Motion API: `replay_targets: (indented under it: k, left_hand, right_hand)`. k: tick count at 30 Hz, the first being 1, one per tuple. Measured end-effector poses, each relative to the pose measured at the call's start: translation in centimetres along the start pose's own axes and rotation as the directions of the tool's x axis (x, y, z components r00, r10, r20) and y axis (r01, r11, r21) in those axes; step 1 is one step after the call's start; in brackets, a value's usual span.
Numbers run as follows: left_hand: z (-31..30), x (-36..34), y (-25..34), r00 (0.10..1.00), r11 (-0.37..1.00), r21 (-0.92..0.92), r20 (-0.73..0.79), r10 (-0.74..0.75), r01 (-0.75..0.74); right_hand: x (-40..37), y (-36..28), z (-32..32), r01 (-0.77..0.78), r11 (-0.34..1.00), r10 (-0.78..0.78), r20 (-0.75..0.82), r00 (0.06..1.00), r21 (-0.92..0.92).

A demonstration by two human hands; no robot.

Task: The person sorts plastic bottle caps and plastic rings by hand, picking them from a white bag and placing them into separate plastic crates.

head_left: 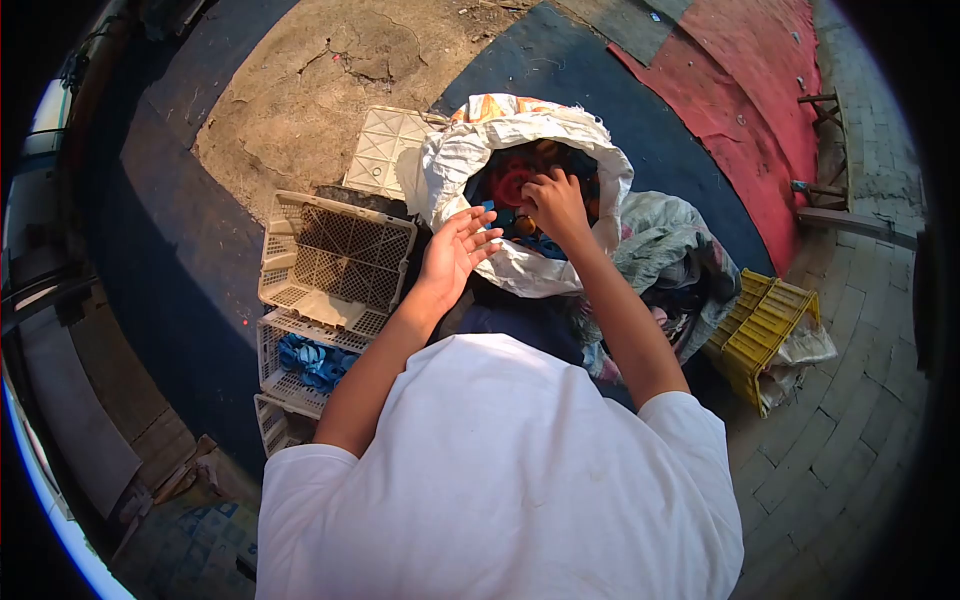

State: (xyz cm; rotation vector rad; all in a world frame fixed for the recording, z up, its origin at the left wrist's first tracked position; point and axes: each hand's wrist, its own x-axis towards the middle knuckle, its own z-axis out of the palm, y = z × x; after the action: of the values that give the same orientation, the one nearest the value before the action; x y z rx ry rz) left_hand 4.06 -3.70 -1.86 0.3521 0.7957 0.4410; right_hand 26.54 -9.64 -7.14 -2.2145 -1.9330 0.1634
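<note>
In front of me stands a white woven sack (520,268) with its rim rolled open. Inside lie small coloured pieces, among them a red round one (512,184) and an orange one (524,226). My right hand (557,205) reaches over the sack's mouth, its fingers curled down together above the pieces; what they hold is hidden. At the sack's left rim my left hand (457,250) is open, palm up with fingers apart. A small blue piece (488,207) shows right by its fingertips.
To the left are stacked cream plastic crates (340,250), with blue pieces (315,362) in the middle one. Another crate (390,145) lies behind. At right sit a bundled cloth sack (665,235) and a yellow crate (765,330) on the brick floor. Red matting (740,110) lies beyond.
</note>
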Motion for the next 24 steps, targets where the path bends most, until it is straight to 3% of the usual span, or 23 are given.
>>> replay_targets:
  k: [3,16,21,24]
  left_hand:
    - [-0.4,0.0,-0.1,1.000,1.000,0.009,-0.014,-0.003,0.003]
    - [1.0,0.2,0.0,0.998,0.996,0.093,-0.056,0.004,0.001]
    - [1.5,0.2,0.2,0.997,0.995,0.101,-0.077,-0.010,0.018]
    - [1.8,0.1,0.2,0.998,0.994,0.107,-0.066,-0.007,0.015]
  right_hand:
    - [-2.3,-0.1,-1.7,-0.012,0.992,0.018,-0.048,0.999,0.122]
    - [-9.4,-0.5,-3.6,-0.148,0.940,0.242,-0.296,0.924,0.306]
    - [-10.3,-0.8,-3.5,-0.225,0.828,0.456,-0.383,0.804,0.513]
    - [-10.6,-1.6,-4.1,-0.318,0.595,0.653,-0.213,0.727,0.738]
